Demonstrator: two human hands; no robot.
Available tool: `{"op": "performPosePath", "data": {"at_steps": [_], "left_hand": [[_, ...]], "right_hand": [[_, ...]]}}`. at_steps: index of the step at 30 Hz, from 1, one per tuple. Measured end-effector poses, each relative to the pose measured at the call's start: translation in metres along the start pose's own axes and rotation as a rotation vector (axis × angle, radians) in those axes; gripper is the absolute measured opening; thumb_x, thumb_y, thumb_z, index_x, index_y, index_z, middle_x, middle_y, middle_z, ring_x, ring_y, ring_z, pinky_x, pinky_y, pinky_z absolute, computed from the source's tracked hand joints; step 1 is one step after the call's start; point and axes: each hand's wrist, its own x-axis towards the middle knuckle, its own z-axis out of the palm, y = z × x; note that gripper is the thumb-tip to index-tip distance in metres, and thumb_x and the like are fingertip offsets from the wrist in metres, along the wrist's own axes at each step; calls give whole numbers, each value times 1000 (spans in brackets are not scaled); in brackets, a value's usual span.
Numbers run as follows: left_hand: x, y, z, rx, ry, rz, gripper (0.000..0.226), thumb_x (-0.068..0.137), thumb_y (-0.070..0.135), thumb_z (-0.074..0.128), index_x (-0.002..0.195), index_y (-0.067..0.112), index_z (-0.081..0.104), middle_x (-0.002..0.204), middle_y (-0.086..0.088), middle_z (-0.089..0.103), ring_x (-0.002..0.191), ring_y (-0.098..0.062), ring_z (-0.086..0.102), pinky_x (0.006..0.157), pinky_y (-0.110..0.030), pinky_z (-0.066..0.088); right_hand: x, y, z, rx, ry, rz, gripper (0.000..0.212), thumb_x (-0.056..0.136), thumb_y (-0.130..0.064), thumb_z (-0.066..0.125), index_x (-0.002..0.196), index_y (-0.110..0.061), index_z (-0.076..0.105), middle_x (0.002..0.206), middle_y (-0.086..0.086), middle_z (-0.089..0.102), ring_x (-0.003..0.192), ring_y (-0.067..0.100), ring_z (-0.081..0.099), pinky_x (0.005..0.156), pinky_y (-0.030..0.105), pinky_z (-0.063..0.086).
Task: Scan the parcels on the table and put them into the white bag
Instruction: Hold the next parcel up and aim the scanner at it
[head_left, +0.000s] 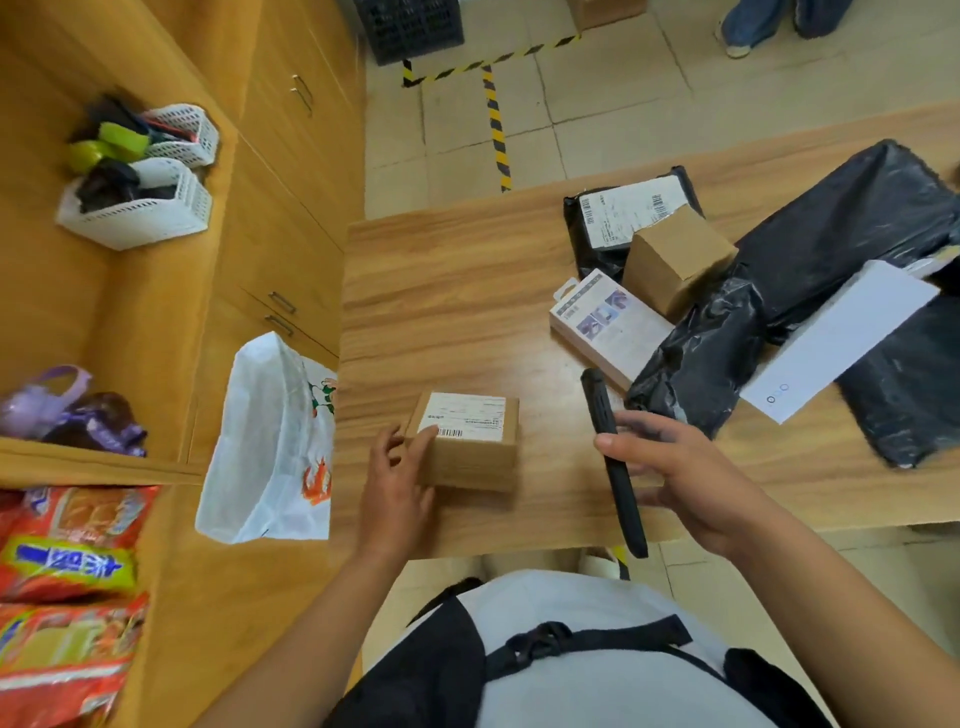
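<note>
A small brown cardboard parcel (480, 452) with a white barcode label on top sits near the front edge of the wooden table (441, 301). My left hand (397, 478) holds its left side, thumb on the label corner. My right hand (675, 478) grips a black handheld scanner (610, 457), held just right of the parcel. The white bag (270, 447), printed with orange and green, hangs open off the table's left edge. Further parcels lie at the right: a brown box (675, 260), a white printed box (605, 322), a long white box (836, 343) and black poly bags (852, 228).
Wooden cabinets and a counter run along the left, with white baskets (140, 208) of small items and red snack packs (67, 582). A black crate (410, 26) and a person's feet (769, 23) are on the tiled floor beyond the table.
</note>
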Motion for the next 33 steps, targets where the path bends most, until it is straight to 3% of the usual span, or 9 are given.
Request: {"op": "performPosePath", "data": {"at_steps": [3,10,16,18,20,23,26,30,33], "left_hand": [[-20,-6,1,-3,13,-4,88,75,-5,76,141,40,40,152,-5,23,121,-26,48,91,-39,54],[-42,-15,-4,-8,71,-137,74,81,-3,72,141,33,48,151,-4,26,121,-20,44,92,-30,46],[-39,-6,-12,-372,203,-507,44,97,12,57,138,26,48,131,5,47,105,-13,54,84,-27,46],[-29,2,-16,-468,181,-675,33,98,22,56,131,26,53,121,3,58,104,-18,60,86,-34,52],[-18,14,-19,-550,84,-784,43,94,37,60,134,27,48,112,2,62,99,-21,64,86,-42,55],[-3,31,-19,-406,-61,-674,70,87,53,64,146,32,32,133,3,41,104,-17,52,83,-36,44],[19,46,-18,-304,-119,-567,82,85,55,67,150,32,24,149,-1,21,116,-24,50,87,-34,40],[38,65,-16,-474,-78,-332,75,84,32,75,146,38,34,141,1,29,121,-15,47,95,-35,48],[36,75,-9,-443,-77,-242,77,80,33,78,144,40,36,139,3,34,124,-14,43,98,-33,41]], "right_hand": [[6,-2,9,-35,-65,-4,41,53,-51,87,92,-41,81,101,1,73,97,17,69,73,35,61],[10,-3,20,-80,-128,-3,50,53,-49,89,100,-34,81,94,-1,72,99,26,67,71,37,58],[4,2,18,-76,-112,-1,70,51,-49,93,114,-25,75,100,1,71,97,25,65,71,38,56],[2,5,14,-67,-103,3,67,57,-46,91,117,-24,74,98,-1,72,95,23,66,71,37,57],[0,8,10,-50,-101,6,59,61,-44,86,116,-25,75,93,-5,73,89,19,67,67,33,58],[-5,11,6,-30,-100,2,51,62,-44,87,109,-27,77,89,-7,73,86,17,67,62,29,58],[-10,12,0,-15,-95,-9,37,58,-43,93,93,-38,81,89,-8,75,88,19,67,64,32,58],[-17,15,-9,6,-73,-21,51,62,-43,86,109,-28,77,105,5,75,88,19,69,67,33,58],[-25,18,-17,31,-64,-37,54,63,-42,85,113,-24,76,112,11,73,82,16,69,66,31,60]]}}
